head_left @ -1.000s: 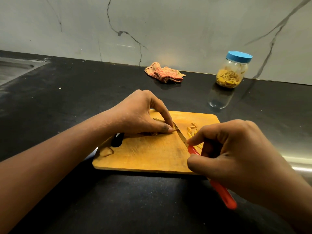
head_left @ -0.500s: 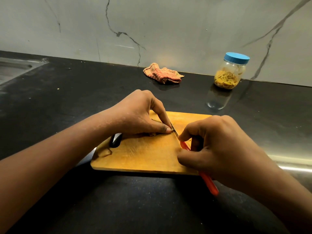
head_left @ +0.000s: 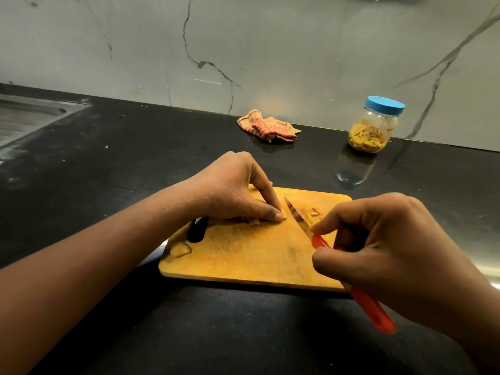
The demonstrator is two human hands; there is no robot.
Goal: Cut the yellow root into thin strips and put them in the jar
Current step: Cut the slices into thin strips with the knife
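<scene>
On the wooden cutting board [head_left: 243, 255] my left hand [head_left: 232, 188] pinches a small piece of yellow root [head_left: 254, 220] down with curled fingertips; most of the piece is hidden under the fingers. My right hand [head_left: 384, 247] grips a knife with a red handle [head_left: 370, 307]. Its blade [head_left: 297, 215] stands just right of the left fingertips, tip pointing away. Cut yellow strips [head_left: 313, 213] lie right of the blade. A clear jar [head_left: 373, 128] with a blue lid on, holding yellow strips, stands at the back right.
A crumpled striped cloth [head_left: 270, 127] lies by the wall behind the board. A steel sink [head_left: 24, 115] is at the far left. A root scrap [head_left: 180, 249] lies at the board's left corner beside its dark handle slot [head_left: 197, 228]. The black counter [head_left: 108, 171] surrounds the board.
The knife has drawn back toward me and a little to the right, away from the left fingertips. My left hand stays on the root piece.
</scene>
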